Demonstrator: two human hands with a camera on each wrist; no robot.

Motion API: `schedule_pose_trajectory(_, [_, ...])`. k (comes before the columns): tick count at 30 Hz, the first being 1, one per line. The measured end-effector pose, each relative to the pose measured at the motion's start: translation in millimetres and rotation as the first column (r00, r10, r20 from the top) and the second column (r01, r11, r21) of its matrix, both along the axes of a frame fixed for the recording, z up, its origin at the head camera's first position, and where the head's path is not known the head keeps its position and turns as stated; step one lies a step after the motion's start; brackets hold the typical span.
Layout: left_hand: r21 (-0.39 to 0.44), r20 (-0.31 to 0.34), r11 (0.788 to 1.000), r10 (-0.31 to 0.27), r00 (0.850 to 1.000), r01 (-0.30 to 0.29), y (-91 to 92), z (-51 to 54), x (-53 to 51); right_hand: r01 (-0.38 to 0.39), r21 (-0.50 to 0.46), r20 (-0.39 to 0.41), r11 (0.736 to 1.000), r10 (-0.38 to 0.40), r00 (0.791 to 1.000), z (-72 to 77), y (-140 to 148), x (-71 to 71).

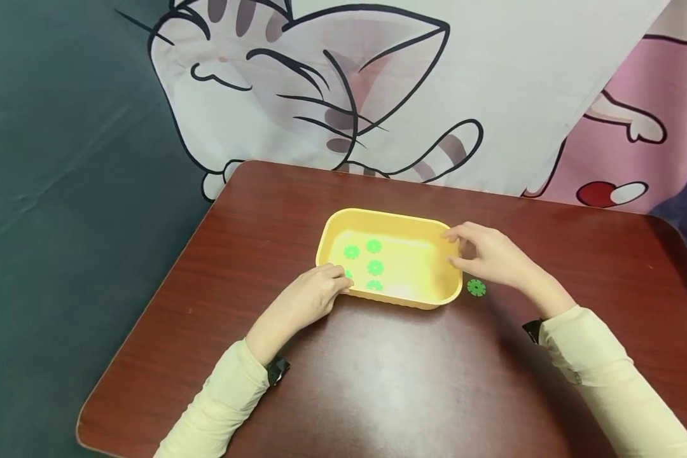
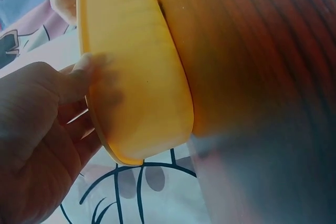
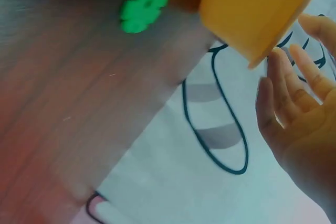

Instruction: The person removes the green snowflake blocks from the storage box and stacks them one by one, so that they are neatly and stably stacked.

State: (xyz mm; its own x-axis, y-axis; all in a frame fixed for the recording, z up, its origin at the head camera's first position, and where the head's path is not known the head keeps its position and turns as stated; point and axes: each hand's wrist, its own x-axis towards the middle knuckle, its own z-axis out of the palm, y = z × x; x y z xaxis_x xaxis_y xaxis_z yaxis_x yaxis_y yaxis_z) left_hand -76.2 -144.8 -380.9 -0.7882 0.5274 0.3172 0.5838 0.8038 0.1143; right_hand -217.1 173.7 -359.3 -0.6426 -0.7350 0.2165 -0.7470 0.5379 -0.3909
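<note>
A yellow tray [image 1: 389,296] stands on the table with several green flower-shaped discs [image 1: 374,268] inside. The left hand [image 1: 309,296] grips the tray's near-left rim; in the left wrist view this hand [image 2: 47,124] has its thumb outside the yellow wall [image 2: 142,77] and the fingers behind it. The right hand [image 1: 489,254] is over the tray's right end, fingers and thumb apart, holding nothing visible. From the right wrist, the right hand [image 3: 302,98] shows spread fingers beside the tray's edge [image 3: 252,14]. One green disc [image 1: 476,288] lies on the table right of the tray, also visible close up [image 3: 147,3].
The reddish-brown table [image 1: 263,222] reaches back to a cloth with a cartoon cat [image 1: 298,76]. Pink cloth [image 1: 652,108] hangs at the right and a dark green surface [image 1: 63,191] fills the left side. The table's left edge slants towards the camera.
</note>
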Motion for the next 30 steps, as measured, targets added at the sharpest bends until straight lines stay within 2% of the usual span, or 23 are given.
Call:
schedule_pose_trajectory(2, [0.003, 0.003, 1.0, -0.002, 1.0, 0.002, 0.5, -0.2, 0.0, 0.011, 0.023, -0.012, 1.0, -0.01, 1.0, 2.7, -8, -1.4])
schedule_pose_trajectory(7, [-0.001, -0.011, 1.0, -0.002, 1.0, 0.002, 0.2, -1.6, -1.0, -0.001, 0.043, 0.056, 0.999, -0.001, 0.998, 6.7, -28, -4.4])
schedule_pose_trajectory(10, [-0.005, -0.017, 1.0, 0.001, 1.0, -0.001, -0.5, -2.1, -1.5, -0.048, 0.064, 0.099, 0.997, 0.042, 0.994, 4.6, -42, -5.1])
schedule_pose_trajectory(14, [-0.002, -0.017, 1.0, -0.001, 1.0, 0.001, 0.1, -2.0, -1.4, -0.156, 0.062, 0.122, 0.986, 0.148, 0.982, -3.4, -60, -3.0])
schedule_pose_trajectory(18, [-0.001, -0.018, 1.0, -0.004, 1.0, 0.004, 0.6, -1.7, -2.0, -0.269, 0.063, 0.135, 0.961, 0.259, 0.956, -12.1, -77, 3.2])
schedule_pose_trajectory(23, [-0.021, -0.013, 1.0, 0.002, 1.0, -0.002, 0.0, -1.5, -2.5, -0.368, 0.129, 0.183, 0.921, 0.342, 0.922, -19.4, -94, 13.0])
schedule_pose_trajectory(27, [-0.033, -0.009, 0.999, 0.006, 1.0, -0.006, -0.4, -0.8, -2.0, -0.428, 0.163, 0.194, 0.889, 0.397, 0.897, -26.5, -101, 16.5])
schedule_pose_trajectory(30, [-0.026, -0.007, 1.0, 0.003, 1.0, -0.003, 0.2, -1.1, -2.0, -0.448, 0.183, 0.182, 0.875, 0.418, 0.89, -32.9, -103, 16.3])
